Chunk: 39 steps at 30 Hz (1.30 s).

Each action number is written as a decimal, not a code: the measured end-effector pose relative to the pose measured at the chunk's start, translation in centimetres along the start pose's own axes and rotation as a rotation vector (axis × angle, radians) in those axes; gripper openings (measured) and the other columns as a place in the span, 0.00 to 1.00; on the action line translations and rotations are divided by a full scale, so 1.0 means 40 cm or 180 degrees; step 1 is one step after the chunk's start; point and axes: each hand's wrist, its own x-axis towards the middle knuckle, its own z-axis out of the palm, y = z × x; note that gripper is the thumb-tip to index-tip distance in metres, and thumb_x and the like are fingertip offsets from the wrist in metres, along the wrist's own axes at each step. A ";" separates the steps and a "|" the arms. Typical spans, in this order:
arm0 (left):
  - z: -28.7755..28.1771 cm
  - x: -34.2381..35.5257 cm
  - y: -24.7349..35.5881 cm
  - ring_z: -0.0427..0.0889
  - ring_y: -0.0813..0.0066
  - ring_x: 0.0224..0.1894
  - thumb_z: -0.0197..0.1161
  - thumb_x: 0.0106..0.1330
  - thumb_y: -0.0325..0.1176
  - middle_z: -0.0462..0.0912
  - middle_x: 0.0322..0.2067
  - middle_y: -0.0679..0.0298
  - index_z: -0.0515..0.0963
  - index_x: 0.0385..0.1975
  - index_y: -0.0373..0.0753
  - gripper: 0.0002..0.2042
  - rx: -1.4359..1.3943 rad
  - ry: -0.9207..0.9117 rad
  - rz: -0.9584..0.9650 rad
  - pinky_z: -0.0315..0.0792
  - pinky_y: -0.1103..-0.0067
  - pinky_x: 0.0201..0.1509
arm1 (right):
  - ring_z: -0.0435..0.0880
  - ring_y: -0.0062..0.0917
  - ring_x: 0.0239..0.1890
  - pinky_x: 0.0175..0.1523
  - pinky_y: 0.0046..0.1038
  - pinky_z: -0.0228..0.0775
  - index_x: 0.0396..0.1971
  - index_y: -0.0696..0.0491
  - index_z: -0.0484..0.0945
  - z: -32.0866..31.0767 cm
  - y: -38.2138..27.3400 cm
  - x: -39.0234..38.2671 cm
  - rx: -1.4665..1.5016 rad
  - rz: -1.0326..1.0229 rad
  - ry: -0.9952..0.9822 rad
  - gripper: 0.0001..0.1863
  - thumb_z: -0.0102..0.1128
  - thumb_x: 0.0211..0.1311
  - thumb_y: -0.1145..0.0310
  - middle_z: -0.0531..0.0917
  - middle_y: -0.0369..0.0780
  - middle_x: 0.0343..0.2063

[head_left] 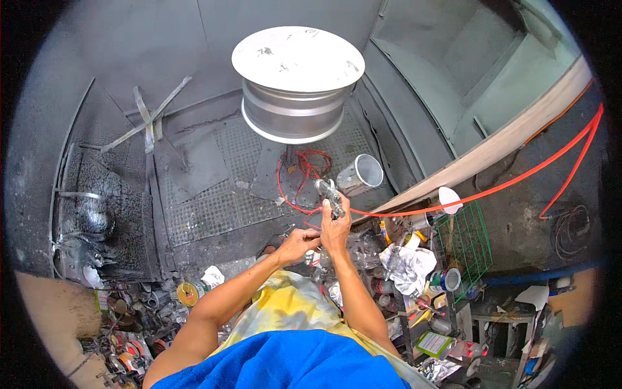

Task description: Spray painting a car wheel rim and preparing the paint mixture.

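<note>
My right hand (337,230) grips a metal spray gun (329,194), held upright in front of me. My left hand (302,242) is just left of and below it, fingers closed near the bottom of the gun by the thin red hose (440,211); what they hold is hidden. The hose runs in a long loop off to the right, with more coils (310,160) beyond the gun. Above and beyond my hands a large silver wheel rim (291,111) with a white top (298,58) stands horizontally. A metal bucket (359,175) is just behind the gun, to its right.
Grey booth walls (129,45) surround a grimy grated floor (207,214). At left is a soot-dark lumpy object (97,220). Cluttered cans (445,279), rags (408,262) and bottles (435,345) crowd both sides near me, with a green wire rack (466,253) at right.
</note>
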 end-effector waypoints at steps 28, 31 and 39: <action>-0.672 0.284 0.572 0.53 0.44 0.79 0.52 0.71 0.24 0.62 0.74 0.48 0.62 0.74 0.36 0.29 0.5067 0.2442 0.1387 0.54 0.50 0.78 | 0.82 0.39 0.47 0.54 0.38 0.73 0.57 0.60 0.76 0.098 -0.070 0.133 -0.0404 0.0382 0.0524 0.18 0.64 0.70 0.70 0.80 0.47 0.45; -0.699 0.320 0.561 0.48 0.43 0.81 0.50 0.70 0.22 0.57 0.77 0.49 0.58 0.76 0.35 0.32 0.5347 0.2243 0.0904 0.48 0.46 0.79 | 0.82 0.41 0.49 0.55 0.38 0.74 0.56 0.59 0.76 0.137 -0.113 0.120 -0.0313 0.0393 0.0380 0.19 0.65 0.69 0.70 0.81 0.49 0.46; -0.686 0.336 0.580 0.45 0.46 0.82 0.51 0.65 0.17 0.52 0.79 0.50 0.53 0.78 0.32 0.37 0.5534 0.2098 0.0878 0.46 0.43 0.79 | 0.82 0.44 0.48 0.54 0.39 0.74 0.57 0.59 0.76 0.151 -0.117 0.126 -0.0392 -0.0183 0.0114 0.20 0.67 0.68 0.70 0.81 0.50 0.47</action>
